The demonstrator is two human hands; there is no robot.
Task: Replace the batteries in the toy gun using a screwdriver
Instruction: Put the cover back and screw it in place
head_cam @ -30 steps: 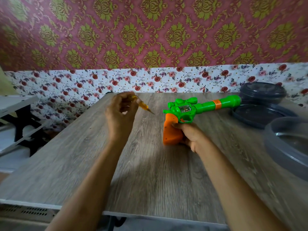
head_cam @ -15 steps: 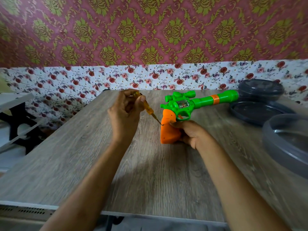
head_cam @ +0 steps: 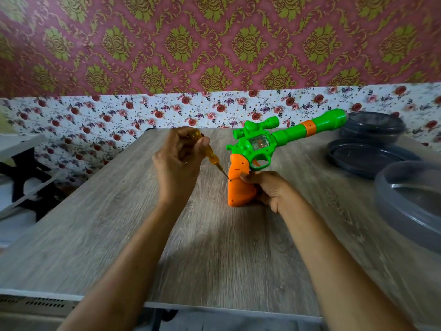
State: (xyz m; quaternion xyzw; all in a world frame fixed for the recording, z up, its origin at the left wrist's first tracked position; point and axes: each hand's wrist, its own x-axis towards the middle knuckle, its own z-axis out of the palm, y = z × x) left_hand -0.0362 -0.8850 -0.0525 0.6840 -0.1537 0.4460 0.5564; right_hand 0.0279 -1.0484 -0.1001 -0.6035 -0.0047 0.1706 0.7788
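— Seeing the screwdriver (head_cam: 212, 158) tip now on the gun (head_cam: 241, 185) handle screw?
— Yes; left hand (head_cam: 177, 163) clamps it, right hand (head_cam: 270, 189) clamps the gun, mid-bench (head_cam: 214, 247). Unscrewing can start.

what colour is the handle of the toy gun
Orange; the handle shows best in the head view, below the green body.

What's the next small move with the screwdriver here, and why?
Probably twist the screwdriver to loosen the screw: its tip already sits at a dark spot on the toy gun's orange grip, the left hand holds the handle, and the right hand steadies the grip upright.
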